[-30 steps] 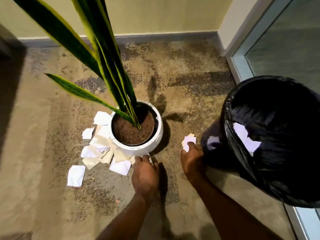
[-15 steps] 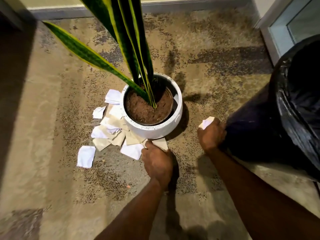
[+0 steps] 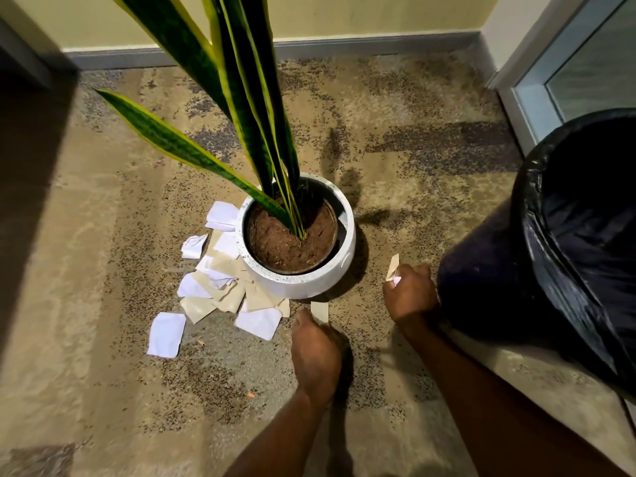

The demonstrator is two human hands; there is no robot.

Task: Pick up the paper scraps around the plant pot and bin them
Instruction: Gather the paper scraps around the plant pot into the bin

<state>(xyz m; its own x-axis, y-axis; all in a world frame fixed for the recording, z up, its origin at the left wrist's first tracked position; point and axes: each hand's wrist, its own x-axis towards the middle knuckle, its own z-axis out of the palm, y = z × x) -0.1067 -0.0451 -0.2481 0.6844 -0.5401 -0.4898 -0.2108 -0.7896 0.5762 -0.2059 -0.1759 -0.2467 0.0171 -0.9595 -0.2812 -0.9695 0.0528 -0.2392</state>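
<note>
Paper scraps (image 3: pixel 220 280), white and tan, lie heaped on the carpet (image 3: pixel 103 390) against the near-left side of the white plant pot (image 3: pixel 320 280). The left hand (image 3: pixel 316 352) pinches a tan scrap (image 3: pixel 320 310) just before the pot; the right hand (image 3: pixel 411 294), fingers curled round more scraps (image 3: pixel 392 266), sits beside the black-lined bin (image 3: pixel 537 270).

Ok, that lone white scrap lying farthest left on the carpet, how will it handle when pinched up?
The white scrap looks thin and flat, so probably very light and floppy. It lies flush on the carpet, so lifting an edge may take a fingernail. Its corners look slightly curled, which could help.
</note>
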